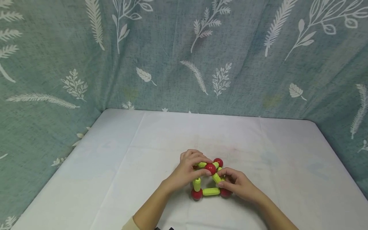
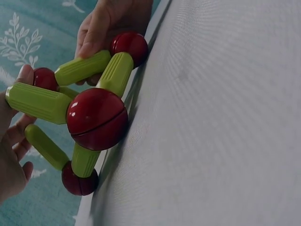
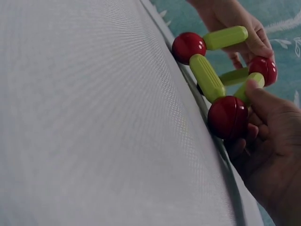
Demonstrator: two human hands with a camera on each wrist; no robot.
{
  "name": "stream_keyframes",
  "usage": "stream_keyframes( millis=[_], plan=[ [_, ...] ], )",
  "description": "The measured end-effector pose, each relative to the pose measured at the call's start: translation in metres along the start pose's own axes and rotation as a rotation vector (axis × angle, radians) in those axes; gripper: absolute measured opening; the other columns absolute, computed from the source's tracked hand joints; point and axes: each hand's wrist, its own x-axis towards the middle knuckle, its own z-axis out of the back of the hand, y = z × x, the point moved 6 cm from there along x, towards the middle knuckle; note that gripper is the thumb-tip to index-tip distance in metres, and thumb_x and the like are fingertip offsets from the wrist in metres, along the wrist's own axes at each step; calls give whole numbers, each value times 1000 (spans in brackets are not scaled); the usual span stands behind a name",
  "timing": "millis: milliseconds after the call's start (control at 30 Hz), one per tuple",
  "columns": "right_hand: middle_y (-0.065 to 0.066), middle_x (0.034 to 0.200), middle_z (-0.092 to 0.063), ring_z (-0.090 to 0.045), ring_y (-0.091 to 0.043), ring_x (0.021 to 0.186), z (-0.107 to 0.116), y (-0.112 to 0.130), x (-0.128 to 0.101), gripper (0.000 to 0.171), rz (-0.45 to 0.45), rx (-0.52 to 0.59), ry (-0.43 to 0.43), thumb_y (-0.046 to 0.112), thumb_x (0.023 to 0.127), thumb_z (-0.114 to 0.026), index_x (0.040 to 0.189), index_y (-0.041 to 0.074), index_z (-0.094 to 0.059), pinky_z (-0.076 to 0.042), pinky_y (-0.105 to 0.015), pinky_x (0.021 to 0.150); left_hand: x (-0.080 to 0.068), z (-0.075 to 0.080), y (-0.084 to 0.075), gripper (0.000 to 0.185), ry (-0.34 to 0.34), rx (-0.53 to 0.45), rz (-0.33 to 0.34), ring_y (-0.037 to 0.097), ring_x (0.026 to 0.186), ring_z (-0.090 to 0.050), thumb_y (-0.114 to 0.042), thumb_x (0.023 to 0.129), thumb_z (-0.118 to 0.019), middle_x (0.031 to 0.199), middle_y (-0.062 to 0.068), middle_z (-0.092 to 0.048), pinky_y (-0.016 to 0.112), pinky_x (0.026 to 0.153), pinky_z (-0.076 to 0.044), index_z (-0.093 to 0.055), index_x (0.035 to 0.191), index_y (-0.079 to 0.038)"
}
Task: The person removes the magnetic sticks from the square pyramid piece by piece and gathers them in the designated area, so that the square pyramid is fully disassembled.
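Note:
On the white table stands a frame of red balls and yellow-green rods. My left hand (image 1: 187, 171) reaches over it from the left and holds the raised red ball (image 1: 210, 169) between thumb and fingers. With thumb and fingers, my right hand (image 1: 241, 186) pinches the slanting yellow-green rod (image 3: 250, 88) that joins this ball to the front right ball (image 3: 228, 117). A front rod (image 1: 211, 191) links that corner to the front left ball (image 1: 196, 194). From the front left ball rises another rod (image 2: 37, 102), its upper end free of any ball. The left hand partly hides the back left corner.
Another red ball (image 1: 218, 163) forms the back right corner of the frame. The white tabletop (image 1: 120, 182) spreads around both hands. A green-blue leaf-patterned curtain (image 1: 172, 57) hangs behind the table and along its sides.

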Motion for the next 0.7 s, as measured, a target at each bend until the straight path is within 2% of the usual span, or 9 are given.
stream_keyframes(
  millis=[100,200,367,433,500,533,600,700],
  plan=[
    [1,78,-51,-45,-3,65,2,1,-1,19,26,18,4,8,89,-64,106,2,-60,-41,-21,49,1,0,-1,34,-8,10,-18,11,113,-38,-29,80,-74,104,-11,-62,45,95,-26,-69,111,-17],
    [0,79,-52,-46,-4,67,4,2,-2,18,62,71,31,3,88,-64,105,0,-59,-42,-23,52,1,0,-1,34,-13,0,-5,10,113,-37,-30,81,-73,103,-12,-61,43,94,-30,-69,111,-17],
    [-8,78,-53,-49,-8,69,5,5,-6,18,113,215,137,-6,84,-65,100,-1,-59,-48,-24,59,1,-2,2,32,-10,-25,30,10,113,-35,-30,81,-73,103,-14,-59,39,90,-35,-68,112,-19],
    [-7,82,-56,-52,-8,72,6,6,-6,18,123,274,188,-7,83,-64,99,-2,-60,-51,-24,64,1,-3,3,32,-6,-31,37,10,113,-35,-30,82,-72,103,-15,-58,38,89,-36,-68,112,-20],
    [-4,89,-60,-55,-8,78,9,6,-6,15,118,309,203,-8,84,-62,99,-4,-59,-52,-24,68,0,-4,4,33,-2,-41,46,10,113,-34,-31,82,-72,103,-15,-58,37,88,-38,-68,112,-19],
    [-1,92,-62,-56,-8,80,13,5,-6,14,112,310,180,-8,86,-60,99,-5,-60,-51,-24,70,0,-4,4,33,0,-45,50,11,112,-34,-31,82,-72,104,-15,-58,38,87,-39,-68,112,-19],
    [1,97,-65,-59,-10,85,21,3,-2,14,100,275,80,-5,88,-59,102,-5,-61,-51,-23,74,0,-4,4,33,3,-48,57,11,112,-35,-31,82,-72,104,-15,-58,37,87,-40,-68,112,-19],
    [-2,106,-66,-58,-12,96,31,-1,6,21,80,110,-117,2,89,-62,109,0,-63,-49,-23,81,-1,-3,4,33,1,-53,58,11,112,-36,-30,81,-73,104,-14,-58,38,87,-41,-68,112,-19]
  ],
)
